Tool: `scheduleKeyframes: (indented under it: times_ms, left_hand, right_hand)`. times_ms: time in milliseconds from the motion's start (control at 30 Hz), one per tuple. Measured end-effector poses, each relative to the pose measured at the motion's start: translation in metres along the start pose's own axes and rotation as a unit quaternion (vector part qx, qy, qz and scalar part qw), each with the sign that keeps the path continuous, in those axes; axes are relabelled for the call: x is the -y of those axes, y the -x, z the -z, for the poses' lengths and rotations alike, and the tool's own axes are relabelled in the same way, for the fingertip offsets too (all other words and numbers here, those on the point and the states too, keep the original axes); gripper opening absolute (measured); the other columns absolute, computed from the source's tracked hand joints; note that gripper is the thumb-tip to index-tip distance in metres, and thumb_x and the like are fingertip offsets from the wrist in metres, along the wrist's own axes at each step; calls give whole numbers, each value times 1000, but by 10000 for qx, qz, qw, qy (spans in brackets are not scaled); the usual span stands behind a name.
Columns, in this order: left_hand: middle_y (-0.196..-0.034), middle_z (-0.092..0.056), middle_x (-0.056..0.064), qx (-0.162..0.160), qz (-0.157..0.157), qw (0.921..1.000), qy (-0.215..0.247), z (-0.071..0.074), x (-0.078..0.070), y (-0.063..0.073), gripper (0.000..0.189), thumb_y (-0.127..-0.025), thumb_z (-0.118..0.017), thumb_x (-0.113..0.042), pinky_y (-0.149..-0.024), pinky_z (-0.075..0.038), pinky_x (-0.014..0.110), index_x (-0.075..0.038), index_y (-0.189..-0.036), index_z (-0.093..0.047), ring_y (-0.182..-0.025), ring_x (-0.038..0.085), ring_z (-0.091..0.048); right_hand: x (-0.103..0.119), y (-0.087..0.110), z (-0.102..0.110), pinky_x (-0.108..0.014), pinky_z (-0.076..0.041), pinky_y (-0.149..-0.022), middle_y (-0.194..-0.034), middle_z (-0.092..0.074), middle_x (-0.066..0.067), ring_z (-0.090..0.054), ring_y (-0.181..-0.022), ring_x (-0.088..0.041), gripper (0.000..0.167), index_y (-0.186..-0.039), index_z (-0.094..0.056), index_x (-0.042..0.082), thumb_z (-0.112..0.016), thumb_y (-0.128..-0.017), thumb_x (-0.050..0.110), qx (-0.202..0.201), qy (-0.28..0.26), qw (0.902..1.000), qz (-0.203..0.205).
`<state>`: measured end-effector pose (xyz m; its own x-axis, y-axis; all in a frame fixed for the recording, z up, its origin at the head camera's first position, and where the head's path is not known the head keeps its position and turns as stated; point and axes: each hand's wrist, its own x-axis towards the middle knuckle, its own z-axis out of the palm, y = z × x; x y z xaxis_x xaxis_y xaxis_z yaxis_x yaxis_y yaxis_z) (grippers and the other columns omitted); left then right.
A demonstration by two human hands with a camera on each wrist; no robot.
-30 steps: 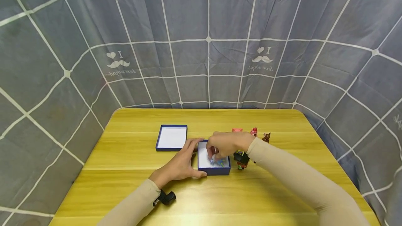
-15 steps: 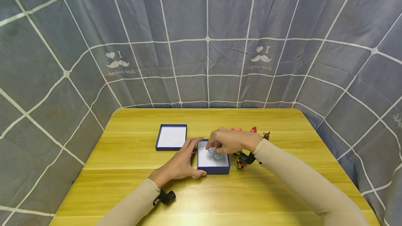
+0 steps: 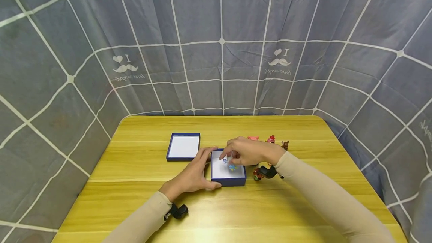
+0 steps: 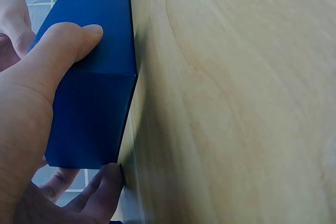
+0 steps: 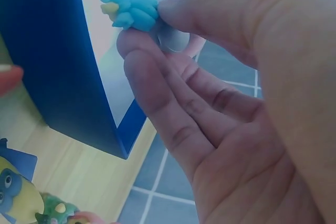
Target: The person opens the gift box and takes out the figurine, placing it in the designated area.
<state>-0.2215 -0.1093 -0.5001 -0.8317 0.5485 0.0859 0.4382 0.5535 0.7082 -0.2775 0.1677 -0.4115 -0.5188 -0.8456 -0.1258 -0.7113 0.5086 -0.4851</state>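
Note:
A dark blue open box point(image 3: 228, 182) with a white inside stands on the table. My left hand point(image 3: 193, 177) grips its left side. In the left wrist view the thumb lies along one wall of the box point(image 4: 92, 114), and the other fingers reach round the opposite side. Over the box opening, my right hand point(image 3: 249, 151) pinches a small light-blue toy figure point(image 5: 134, 9) with yellow bits between thumb and fingertips. A pale, rounded part of it shows among the fingers in the right wrist view; the fingers hide the rest.
A shallow blue-rimmed lid point(image 3: 184, 147), white side up, lies left behind the box. Right of the box are several toy figures: a pink one point(image 3: 253, 138), a red one point(image 3: 271, 139), a brown one point(image 3: 285, 145), and a yellow one point(image 5: 18, 187) with a blue mask. Grey curtains surround the table.
My right hand has risen slightly and shifted a little right, lifting the blue toy figure from low in the box. The left hand keeps its grip on the box.

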Motion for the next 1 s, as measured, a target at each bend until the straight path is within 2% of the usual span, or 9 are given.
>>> scheduleKeyframes:
  times_ms: [400,700,1000]
  left_hand:
    - [-179,-40,15,45,113,9999,7,-1,0,0,125,-88,-104,-46,-129,-56,57,-18,-184,-28,-156,37,-61]
    - [-177,-41,17,14,15,10000,31,-1,-1,-1,125,-89,-104,-46,-129,-56,59,-16,-183,-29,-155,40,-62]
    - [-175,-42,18,-1,-39,10000,42,-2,-1,0,125,-88,-104,-44,-128,-57,59,-14,-183,-29,-154,41,-62]
  right_hand:
    - [4,6,-1,-25,-67,-96,-135,-78,-3,-75,-106,-6,30,-144,-81,12,-74,-115,15,-162,-114,9998,-33]
    - [7,12,-1,-28,-67,-99,-138,-80,-2,-75,-107,-7,29,-143,-80,11,-73,-116,17,-308,-178,9993,-86]
    - [8,19,-1,-29,-69,-100,-136,-84,-2,-79,-109,-7,27,-141,-80,8,-73,-116,14,-483,-266,9984,76]
